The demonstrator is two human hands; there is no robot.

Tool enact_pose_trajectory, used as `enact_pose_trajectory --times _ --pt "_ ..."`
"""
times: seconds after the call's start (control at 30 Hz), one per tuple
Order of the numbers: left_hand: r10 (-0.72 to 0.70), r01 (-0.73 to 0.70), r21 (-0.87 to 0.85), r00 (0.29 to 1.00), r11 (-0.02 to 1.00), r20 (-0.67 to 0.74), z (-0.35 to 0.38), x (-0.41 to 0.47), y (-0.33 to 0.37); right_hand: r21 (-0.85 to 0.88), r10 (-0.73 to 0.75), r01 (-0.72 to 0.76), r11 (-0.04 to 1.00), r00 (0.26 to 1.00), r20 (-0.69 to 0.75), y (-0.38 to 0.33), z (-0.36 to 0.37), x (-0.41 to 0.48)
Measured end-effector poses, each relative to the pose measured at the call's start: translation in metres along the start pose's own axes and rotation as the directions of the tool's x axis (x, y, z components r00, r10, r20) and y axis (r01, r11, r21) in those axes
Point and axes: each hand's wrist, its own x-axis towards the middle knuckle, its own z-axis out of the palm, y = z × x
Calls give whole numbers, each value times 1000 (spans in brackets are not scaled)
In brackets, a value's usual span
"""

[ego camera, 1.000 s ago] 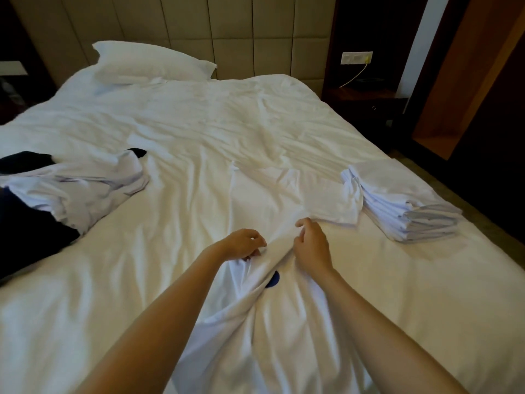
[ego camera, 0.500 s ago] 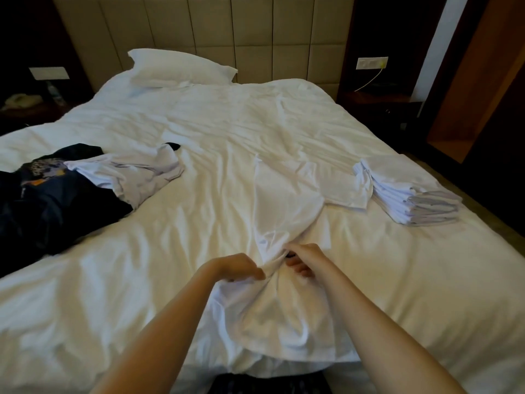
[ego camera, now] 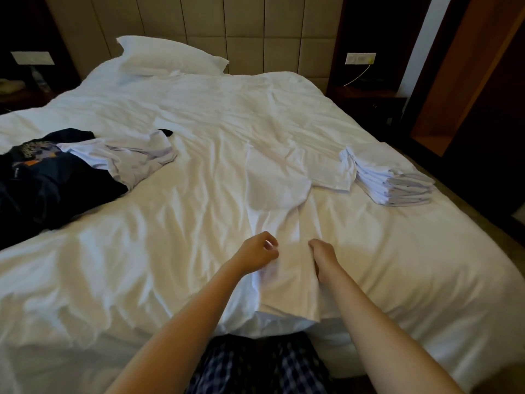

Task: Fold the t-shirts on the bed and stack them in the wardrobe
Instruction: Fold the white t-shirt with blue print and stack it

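A soft, creased white t-shirt (ego camera: 277, 194) is laid as a long strip mid-frame on the rumpled bed (ego camera: 170, 251), one sleeve spread right. It is pressed by the straight-fingered right hand (ego camera: 324, 258). The left hand (ego camera: 257, 253) is curled at its edge; a grip cannot be told.

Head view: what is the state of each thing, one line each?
White cloth t-shirt at mid-bed: partly folded, one sleeve out.
Stack of white t-shirts: folded, piled neatly.
Heap of white and dark garments: unfolded.
Left hand: fingers curled at shirt's edge, grip unclear.
Right hand: on the shirt, grip unclear.
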Motion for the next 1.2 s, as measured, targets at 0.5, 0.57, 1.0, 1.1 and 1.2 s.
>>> enact_pose_trajectory --times 0.5,0.57,1.0,1.1,1.2 --pt "-186 148 -345 979 927 -79 28 -20 -9 -498 -217 158 853 974 -63 0 -11 -12" --pt "-168 87 -431 974 898 -153 30 -24 -11 -576 -333 236 783 941 -67 2 -18 -14" --pt "6 -72 -269 971 960 -240 74 -67 -51 -774 -196 590 230 807 557 40 -45 -58" --pt "171 -181 -31 964 983 -203 81 -71 -54 -774 -353 624 112 753 556 44 -47 -63" --pt "243 -244 43 905 969 -349 92 -72 -52 -769 -454 631 104 718 528 46 -48 -68"
